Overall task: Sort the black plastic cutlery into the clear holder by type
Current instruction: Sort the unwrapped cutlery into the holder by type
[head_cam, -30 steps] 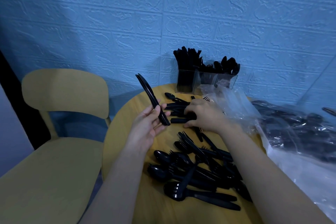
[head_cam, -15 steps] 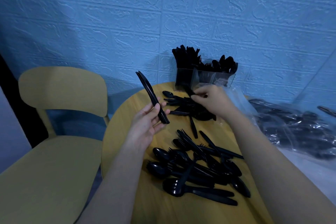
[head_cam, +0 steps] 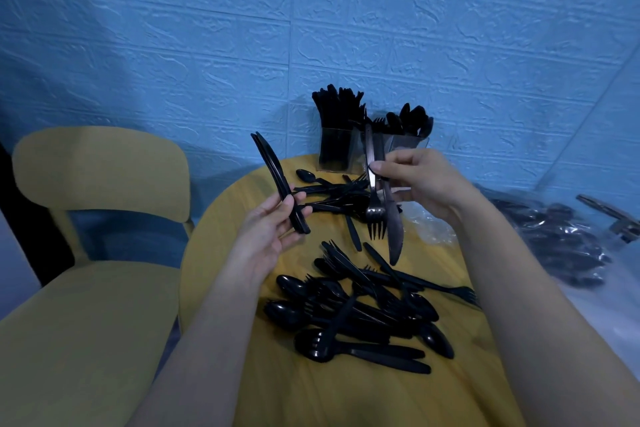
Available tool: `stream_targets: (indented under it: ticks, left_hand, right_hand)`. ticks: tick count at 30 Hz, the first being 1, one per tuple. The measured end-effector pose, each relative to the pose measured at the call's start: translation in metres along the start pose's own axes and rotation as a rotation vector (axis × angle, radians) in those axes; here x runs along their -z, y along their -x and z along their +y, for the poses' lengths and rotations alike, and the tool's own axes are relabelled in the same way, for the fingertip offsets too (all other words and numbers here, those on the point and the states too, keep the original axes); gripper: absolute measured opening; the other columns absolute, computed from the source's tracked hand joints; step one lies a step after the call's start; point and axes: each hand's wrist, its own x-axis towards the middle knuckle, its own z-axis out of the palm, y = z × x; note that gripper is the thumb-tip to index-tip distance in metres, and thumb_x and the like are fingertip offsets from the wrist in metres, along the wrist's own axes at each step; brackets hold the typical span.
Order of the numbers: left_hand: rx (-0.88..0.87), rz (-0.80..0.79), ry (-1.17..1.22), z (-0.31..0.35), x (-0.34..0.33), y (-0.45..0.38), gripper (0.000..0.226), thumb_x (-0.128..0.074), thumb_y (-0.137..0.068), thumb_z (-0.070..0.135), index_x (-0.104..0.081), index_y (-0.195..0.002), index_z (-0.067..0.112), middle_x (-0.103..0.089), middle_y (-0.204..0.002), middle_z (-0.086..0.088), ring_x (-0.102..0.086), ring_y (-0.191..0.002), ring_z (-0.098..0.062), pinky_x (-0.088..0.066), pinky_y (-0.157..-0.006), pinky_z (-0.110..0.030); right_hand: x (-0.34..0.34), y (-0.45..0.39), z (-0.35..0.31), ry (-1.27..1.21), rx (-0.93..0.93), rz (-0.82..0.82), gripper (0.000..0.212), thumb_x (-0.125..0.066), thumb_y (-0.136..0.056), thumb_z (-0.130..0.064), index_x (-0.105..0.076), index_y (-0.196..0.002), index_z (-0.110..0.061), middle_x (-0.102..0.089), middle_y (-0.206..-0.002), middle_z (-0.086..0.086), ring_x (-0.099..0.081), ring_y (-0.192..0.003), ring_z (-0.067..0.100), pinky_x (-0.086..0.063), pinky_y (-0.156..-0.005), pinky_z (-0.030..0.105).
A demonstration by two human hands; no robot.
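My left hand (head_cam: 273,222) grips a small stack of black knives (head_cam: 277,180) by the handles, blades pointing up and left. Raised above the table, my right hand (head_cam: 419,180) pinches a black fork (head_cam: 375,215) and a black knife (head_cam: 394,229) together, both hanging tips down. The clear holder (head_cam: 341,151) stands at the table's far edge by the wall, with knives packed in its left compartment and forks and spoons further right. Loose black cutlery (head_cam: 356,312) lies piled in the middle of the round yellow table (head_cam: 225,253), and a smaller cluster (head_cam: 332,196) lies nearer the holder.
A yellow chair (head_cam: 90,243) stands to the left of the table. On the right, clear plastic bags (head_cam: 568,246) hold more black cutlery. A crumpled clear bag (head_cam: 429,229) lies under my right hand. A blue textured wall closes off the back.
My right hand has lifted from the far cluster, bringing a fork and a knife up with it. My left hand still holds its knives in about the same place.
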Motion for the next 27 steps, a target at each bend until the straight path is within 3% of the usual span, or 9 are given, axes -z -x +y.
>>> stream_targets:
  ticks: [4, 8, 11, 15, 18, 20, 23, 27]
  left_hand:
    - [0.0, -0.017, -0.019, 0.0, -0.001, 0.001, 0.024, -0.052, -0.093, 0.009, -0.063, -0.112, 0.019, -0.074, -0.096, 0.007, -0.071, -0.083, -0.01, -0.059, -0.069, -0.03]
    - [0.005, -0.07, -0.05, 0.0, -0.003, 0.002, 0.025, -0.053, -0.092, 0.008, -0.064, -0.111, 0.019, -0.074, -0.094, 0.005, -0.071, -0.082, -0.011, -0.057, -0.072, -0.03]
    - [0.012, -0.106, -0.069, -0.001, -0.004, 0.003, 0.025, -0.053, -0.091, 0.007, -0.064, -0.109, 0.02, -0.074, -0.094, 0.005, -0.071, -0.082, -0.011, -0.057, -0.072, -0.03]
    - [0.016, -0.129, -0.081, -0.001, -0.004, 0.004, 0.025, -0.053, -0.091, 0.008, -0.064, -0.109, 0.021, -0.074, -0.094, 0.006, -0.071, -0.081, -0.011, -0.059, -0.067, -0.028]
    - [0.034, -0.158, -0.079, -0.001, -0.006, 0.006, 0.025, -0.053, -0.091, 0.008, -0.064, -0.109, 0.021, -0.074, -0.095, 0.005, -0.071, -0.081, -0.012, -0.057, -0.061, -0.026]
    - [0.044, -0.183, -0.093, -0.001, -0.007, 0.007, 0.024, -0.053, -0.091, 0.009, -0.064, -0.109, 0.021, -0.074, -0.095, 0.004, -0.071, -0.081, -0.012, -0.058, -0.065, -0.027]
    - [0.055, -0.217, -0.096, -0.002, -0.009, 0.009, 0.024, -0.054, -0.089, 0.01, -0.064, -0.108, 0.02, -0.074, -0.096, 0.003, -0.071, -0.08, -0.013, -0.058, -0.067, -0.029]
    - [0.074, -0.242, -0.066, -0.001, -0.012, 0.01, 0.03, -0.059, -0.08, 0.015, -0.065, -0.109, 0.017, -0.074, -0.094, 0.0, -0.071, -0.077, -0.014, -0.058, -0.063, -0.027]
  right_hand:
    - [-0.004, 0.01, 0.007, 0.164, -0.073, -0.076, 0.013, -0.068, -0.083, -0.014, -0.065, -0.072, -0.008, -0.065, -0.068, 0.002, -0.063, -0.06, 0.008, -0.051, -0.053, 0.02]
    - [-0.008, 0.02, 0.018, 0.456, -0.196, -0.267, 0.007, -0.069, -0.084, -0.014, -0.069, -0.079, -0.008, -0.069, -0.068, -0.003, -0.066, -0.061, 0.004, -0.052, -0.054, 0.018]
    - [-0.011, 0.023, 0.023, 0.589, -0.24, -0.331, 0.016, -0.067, -0.087, -0.022, -0.071, -0.079, -0.009, -0.069, -0.069, -0.001, -0.066, -0.066, 0.005, -0.049, -0.053, 0.016]
    - [-0.009, 0.023, 0.018, 0.62, -0.135, -0.191, 0.016, -0.07, -0.084, -0.03, -0.075, -0.077, -0.016, -0.066, -0.074, -0.014, -0.06, -0.071, 0.005, -0.052, -0.064, 0.022]
    - [-0.009, 0.024, 0.012, 0.549, 0.032, 0.005, 0.012, -0.071, -0.082, -0.034, -0.072, -0.071, -0.028, -0.058, -0.052, -0.015, -0.046, -0.048, 0.0, -0.039, -0.053, 0.018]
    - [-0.014, 0.024, 0.01, 0.419, 0.111, 0.121, 0.005, -0.07, -0.083, -0.031, -0.071, -0.078, -0.031, -0.058, -0.047, -0.013, -0.046, -0.045, 0.003, -0.04, -0.05, 0.019]
    - [-0.024, 0.023, 0.008, 0.263, 0.213, 0.181, 0.014, -0.067, -0.087, -0.018, -0.071, -0.1, -0.022, -0.068, -0.065, -0.01, -0.057, -0.054, 0.001, -0.05, -0.055, 0.019]
    - [-0.039, 0.024, 0.015, 0.348, 0.335, 0.024, 0.031, -0.05, -0.097, -0.014, -0.063, -0.12, -0.03, -0.069, -0.095, -0.015, -0.057, -0.055, -0.003, -0.043, -0.051, 0.01]
